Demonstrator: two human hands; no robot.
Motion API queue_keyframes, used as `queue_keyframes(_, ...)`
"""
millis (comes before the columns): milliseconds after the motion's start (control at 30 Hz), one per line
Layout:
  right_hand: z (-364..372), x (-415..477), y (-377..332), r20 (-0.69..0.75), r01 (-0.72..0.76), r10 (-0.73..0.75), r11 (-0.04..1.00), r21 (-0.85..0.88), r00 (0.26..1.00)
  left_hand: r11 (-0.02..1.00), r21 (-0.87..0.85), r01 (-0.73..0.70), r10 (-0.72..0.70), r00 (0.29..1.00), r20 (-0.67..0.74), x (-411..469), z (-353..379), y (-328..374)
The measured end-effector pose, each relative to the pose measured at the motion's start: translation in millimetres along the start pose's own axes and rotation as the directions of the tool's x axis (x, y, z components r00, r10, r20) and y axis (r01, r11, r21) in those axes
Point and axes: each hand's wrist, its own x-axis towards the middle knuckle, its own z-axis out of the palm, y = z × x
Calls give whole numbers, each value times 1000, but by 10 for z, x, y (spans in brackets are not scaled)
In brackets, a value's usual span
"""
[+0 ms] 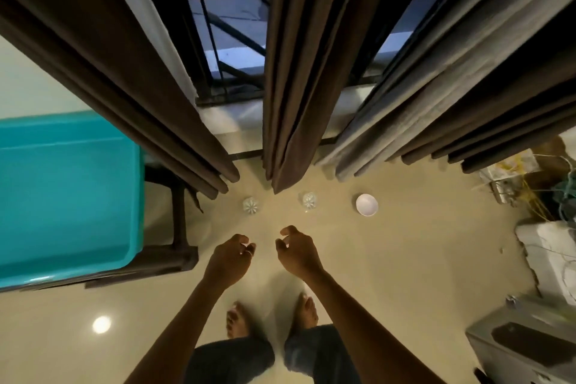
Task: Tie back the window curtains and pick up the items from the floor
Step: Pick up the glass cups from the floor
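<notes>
Three brown curtain panels hang loose over a dark window: a left curtain (103,50), a middle curtain (293,78) and a right curtain (461,78). On the beige floor below them stand two clear glasses, a left glass (251,205) and a right glass (309,200), and a small white bowl (367,204). My left hand (232,256) and my right hand (296,248) reach out side by side above the floor, short of the glasses. Both have loosely curled fingers and hold nothing.
A teal plastic tub (65,196) sits on a dark stand at the left. Cluttered boxes and wires (530,184) lie at the right, with a grey metal box (526,343) nearer me. My bare feet (271,315) stand on the floor below my hands.
</notes>
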Motion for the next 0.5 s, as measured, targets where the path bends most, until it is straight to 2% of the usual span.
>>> queue_keyframes(267,945,1736,768,27,68,-65,992,-102,997,1000,30,1,0,999,-34,1616,849,-723)
queue_keyframes(500,1413,2651,1216,-38,105,-112,983,-149,993,998,-10,57,-57,989,-137,2705,1248,-1191)
